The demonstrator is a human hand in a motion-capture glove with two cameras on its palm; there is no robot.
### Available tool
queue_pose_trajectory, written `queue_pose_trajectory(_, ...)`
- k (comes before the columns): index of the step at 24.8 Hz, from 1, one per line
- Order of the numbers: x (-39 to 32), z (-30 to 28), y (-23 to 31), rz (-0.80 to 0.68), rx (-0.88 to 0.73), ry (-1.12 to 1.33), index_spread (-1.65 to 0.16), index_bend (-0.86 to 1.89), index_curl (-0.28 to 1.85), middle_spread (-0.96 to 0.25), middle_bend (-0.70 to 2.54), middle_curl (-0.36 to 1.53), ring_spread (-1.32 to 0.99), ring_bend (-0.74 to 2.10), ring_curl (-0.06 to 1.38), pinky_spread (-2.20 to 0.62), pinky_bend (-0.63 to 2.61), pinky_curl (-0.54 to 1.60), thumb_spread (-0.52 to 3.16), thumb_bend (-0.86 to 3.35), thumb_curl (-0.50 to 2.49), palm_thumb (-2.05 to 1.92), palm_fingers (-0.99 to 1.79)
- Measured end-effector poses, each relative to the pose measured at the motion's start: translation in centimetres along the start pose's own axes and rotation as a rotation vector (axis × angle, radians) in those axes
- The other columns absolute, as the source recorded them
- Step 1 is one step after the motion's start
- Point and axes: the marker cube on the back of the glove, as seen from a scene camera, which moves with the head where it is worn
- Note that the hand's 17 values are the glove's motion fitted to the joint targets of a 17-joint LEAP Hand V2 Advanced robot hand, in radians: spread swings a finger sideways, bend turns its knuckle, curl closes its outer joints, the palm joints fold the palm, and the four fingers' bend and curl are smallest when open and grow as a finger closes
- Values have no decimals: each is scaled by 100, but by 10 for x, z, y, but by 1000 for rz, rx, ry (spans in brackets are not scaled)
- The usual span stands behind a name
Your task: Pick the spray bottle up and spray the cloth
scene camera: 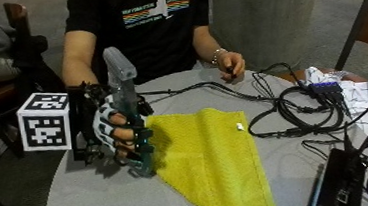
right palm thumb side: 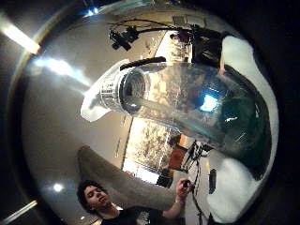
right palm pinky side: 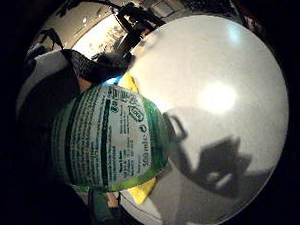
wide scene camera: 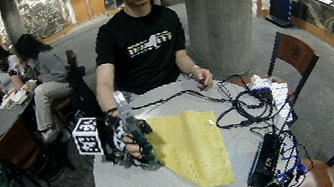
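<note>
The right hand (scene camera: 114, 131) is raised at the table's (scene camera: 99, 205) near-left edge, fingers wrapped around the bottle (scene camera: 130, 112), which stands upright with its clear spray head on top and its green base low beside the yellow cloth (scene camera: 209, 161). The cloth lies flat on the table. The bare hand (scene camera: 229, 65) rests at the far edge.

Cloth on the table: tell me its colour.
The cloth is plain yellow, seen best in the outside view.
</note>
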Motion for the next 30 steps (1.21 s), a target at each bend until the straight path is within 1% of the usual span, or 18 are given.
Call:
queue_pose_trajectory(3, -9, -12, 31, -4, -65, 14, -20, 26, 41, -5, 30, 46, -2, 32, 34, 28, 24, 31, 47, 0, 60, 113, 105)
queue_pose_trajectory(7, -22, -21, 65, -19, -98, 51, -20, 22, 42, -5, 28, 46, -1, 32, 35, 27, 26, 32, 46, -2, 62, 112, 110)
queue_pose_trajectory(13, -36, -14, 89, -37, -133, 77, -19, 18, 44, -4, 26, 47, -1, 34, 36, 23, 27, 33, 43, -3, 63, 109, 115)
queue_pose_trajectory(17, -42, -10, 87, 57, -203, 154, -18, 18, 45, -4, 26, 47, -1, 33, 36, 21, 28, 34, 42, -3, 64, 108, 115)
queue_pose_trajectory(24, -47, -8, 77, 264, -415, 357, -18, 17, 47, -4, 27, 48, 0, 35, 37, 19, 29, 35, 41, -3, 66, 106, 116)
queue_pose_trajectory(30, -43, 0, 74, 368, -500, 451, -18, 17, 48, -4, 27, 49, 0, 36, 38, 18, 30, 36, 42, -4, 67, 104, 116)
